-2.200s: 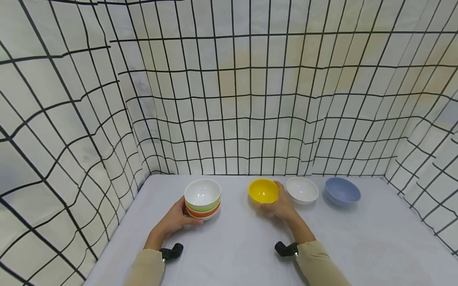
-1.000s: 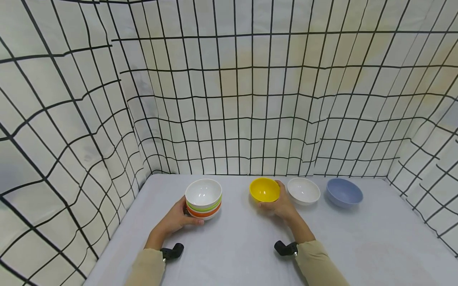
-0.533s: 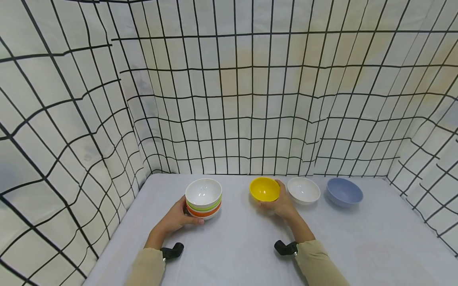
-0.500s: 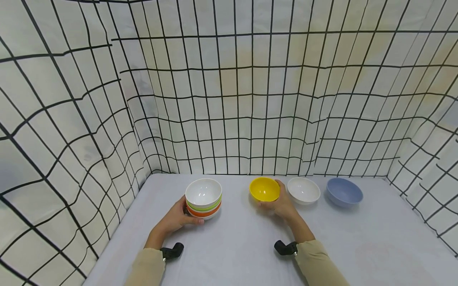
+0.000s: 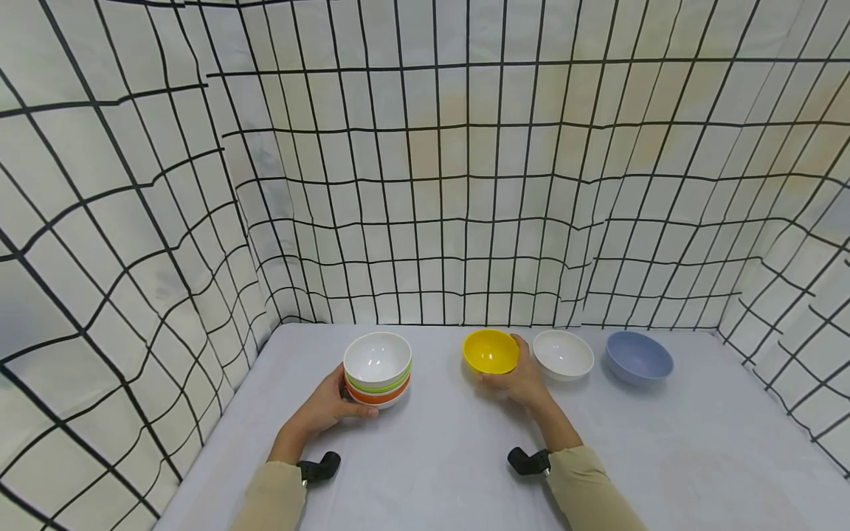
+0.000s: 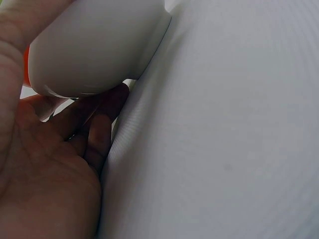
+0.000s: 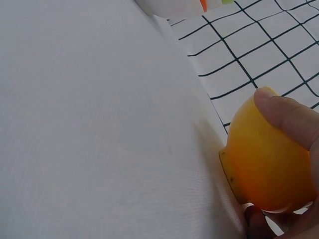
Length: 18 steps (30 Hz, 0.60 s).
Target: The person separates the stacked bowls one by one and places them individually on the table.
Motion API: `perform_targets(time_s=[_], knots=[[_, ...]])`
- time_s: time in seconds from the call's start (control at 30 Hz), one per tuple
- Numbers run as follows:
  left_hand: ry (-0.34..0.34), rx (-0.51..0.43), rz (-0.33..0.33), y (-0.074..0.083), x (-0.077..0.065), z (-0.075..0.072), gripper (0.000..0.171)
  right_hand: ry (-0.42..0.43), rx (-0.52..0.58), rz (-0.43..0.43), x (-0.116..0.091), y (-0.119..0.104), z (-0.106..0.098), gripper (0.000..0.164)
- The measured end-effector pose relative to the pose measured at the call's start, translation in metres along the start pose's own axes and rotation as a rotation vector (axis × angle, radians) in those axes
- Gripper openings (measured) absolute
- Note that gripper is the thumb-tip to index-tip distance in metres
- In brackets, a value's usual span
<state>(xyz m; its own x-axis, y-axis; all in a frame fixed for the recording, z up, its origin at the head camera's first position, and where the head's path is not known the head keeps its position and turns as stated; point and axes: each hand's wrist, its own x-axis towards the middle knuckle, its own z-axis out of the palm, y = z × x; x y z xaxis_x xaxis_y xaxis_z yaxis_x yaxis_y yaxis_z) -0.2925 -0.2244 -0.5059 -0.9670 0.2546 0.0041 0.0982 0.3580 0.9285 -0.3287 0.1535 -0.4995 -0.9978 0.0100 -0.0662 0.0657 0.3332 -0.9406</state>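
A stack of bowls (image 5: pixel 377 361) stands on the left part of the table, a white bowl on top, with green and orange bands below its rim. My left hand (image 5: pixel 324 405) grips the stack from the left, thumb in front and fingers around the far side. In the left wrist view, the white underside of the lowest bowl (image 6: pixel 99 50) sits on the cloth beside the fingers. Right of the stack is a small yellow bowl (image 5: pixel 490 352), gripped at its right side by my right hand (image 5: pixel 524 382). The right wrist view shows the thumb (image 7: pixel 289 117) on the yellow bowl's outer wall.
To the right of my right hand stand a white bowl (image 5: pixel 563 355) and a blue bowl (image 5: pixel 637 358). A white cloth covers the table (image 5: pixel 425 457). White walls with a black grid (image 5: pixel 451 199) rise behind it and at both sides.
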Motion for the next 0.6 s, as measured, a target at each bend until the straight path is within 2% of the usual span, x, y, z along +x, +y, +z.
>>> perform_targets(time_s=[0.6], knots=[[-0.009, 0.004, 0.025, -0.0028, 0.0011, -0.0008, 0.104, 0.004, -0.011, -0.006, -0.0014, -0.0025, 0.0008, 0.12]])
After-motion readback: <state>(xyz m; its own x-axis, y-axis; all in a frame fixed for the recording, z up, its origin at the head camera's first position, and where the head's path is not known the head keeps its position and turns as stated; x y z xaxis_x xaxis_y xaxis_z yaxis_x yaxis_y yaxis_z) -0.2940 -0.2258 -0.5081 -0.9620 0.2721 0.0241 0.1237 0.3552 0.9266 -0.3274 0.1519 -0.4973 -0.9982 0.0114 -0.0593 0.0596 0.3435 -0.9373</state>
